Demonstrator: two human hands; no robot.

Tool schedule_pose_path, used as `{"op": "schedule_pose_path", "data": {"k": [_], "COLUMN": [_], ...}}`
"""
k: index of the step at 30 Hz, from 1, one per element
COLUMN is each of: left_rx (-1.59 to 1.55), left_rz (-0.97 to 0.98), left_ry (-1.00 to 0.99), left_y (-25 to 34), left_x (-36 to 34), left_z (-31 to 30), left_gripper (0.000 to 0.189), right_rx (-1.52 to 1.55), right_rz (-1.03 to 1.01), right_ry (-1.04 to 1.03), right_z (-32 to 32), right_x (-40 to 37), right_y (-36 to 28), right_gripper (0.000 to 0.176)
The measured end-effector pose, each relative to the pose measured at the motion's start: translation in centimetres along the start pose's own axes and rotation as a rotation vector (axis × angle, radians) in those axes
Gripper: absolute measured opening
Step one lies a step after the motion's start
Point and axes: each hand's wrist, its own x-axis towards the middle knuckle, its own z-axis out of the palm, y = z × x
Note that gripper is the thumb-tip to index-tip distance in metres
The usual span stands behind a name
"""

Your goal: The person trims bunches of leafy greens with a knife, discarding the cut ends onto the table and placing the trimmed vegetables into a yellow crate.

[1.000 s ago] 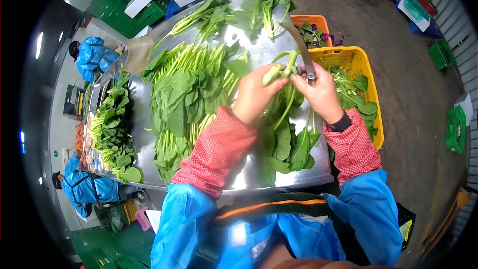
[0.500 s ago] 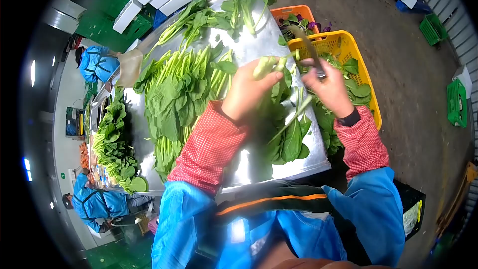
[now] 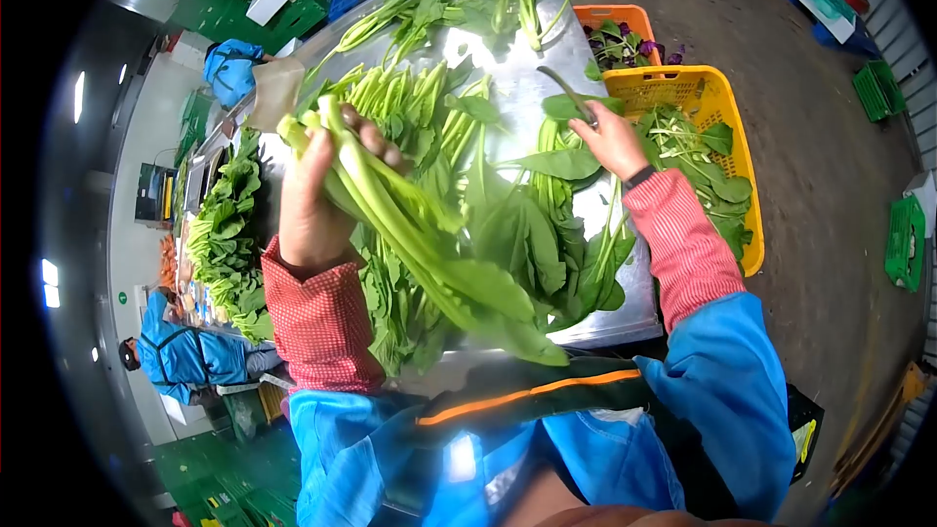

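Farthest left, the left hand [image 3: 317, 203] has its fingers curled closed round the stalks of a bunch of leafy greens [image 3: 388, 210], cut ends poking up past the thumb, leaves slanting down to the right below the fingers. Behind and to the right of those fingers lies a heap of greens [image 3: 420, 125] on the metal table [image 3: 510, 83]. Next, the right hand [image 3: 614, 141] has its fingers drawn in on the handle of a curved knife [image 3: 563, 87], blade pointing up and left; I can't tell if they touch the leaf behind it. Right of those fingers is the yellow crate [image 3: 728, 103]. The step in hand looks like carrying the bunch apart from the blade; moving it calls, I'd judge, for a snug hold on the stalks and the edge kept clear
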Motion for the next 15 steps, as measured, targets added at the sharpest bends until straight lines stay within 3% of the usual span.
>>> {"op": "schedule_pose_path", "data": {"k": [1,5,6,11,12,15], "left_rx": [0.146,0.185,0.205,0.229,0.303,0.287], "left_rz": [-0.053,-0.136,-0.153,-0.393,-0.393,-0.448], "left_ry": [0.133,0.209,0.224,0.364,0.342,0.299], "left_y": [0.0,-2.4,-3.4,-8.3,-9.3,-10.2], "left_x": [-0.3,-1.5,-1.7,-0.9,-0.4,1.2], "left_z": [0.8,-1.9,-3.0,-2.4,-2.6,-2.0], "left_gripper": [0.037,0.038,0.034,0.025,0.025,0.029], "right_rx": [-0.066,-0.311,-0.238,-0.366,-0.408,-0.144], "right_rz": [0.043,0.272,0.273,0.404,0.394,0.312], "right_ry": [-0.049,-0.079,-0.072,-0.32,-0.341,-0.157], "right_z": [0.9,2.1,2.1,4.4,5.0,5.2], "right_x": [0.6,2.3,2.6,3.8,3.8,3.6], "right_y": [0.6,5.0,5.4,-0.4,-0.4,0.3], "right_gripper": [0.045,0.047,0.052,0.066,0.061,0.044]}}
